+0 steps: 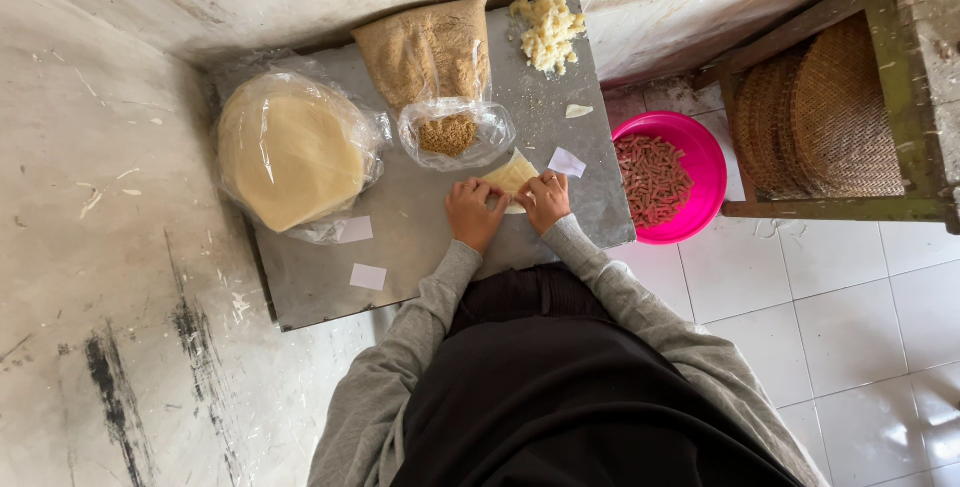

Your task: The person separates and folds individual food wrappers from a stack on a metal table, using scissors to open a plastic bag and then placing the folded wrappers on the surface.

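Seen from above, a person in grey sleeves kneels at a low grey worktop set in a corner. Both hands meet at its near edge over one pale, thin pastry sheet. The left hand and right hand are curled knuckles-up, fingers pinching and pressing the sheet's near edge, seemingly mid-roll around a filling that is hidden. Judging by what lies around, the work is partly done: a pink bowl on the floor to the right holds many finished reddish-brown rolls, while a thick stack of wrapped round sheets sits far left. An open bag of crumbs and a pile of yellow crumbly filling lie farther back.
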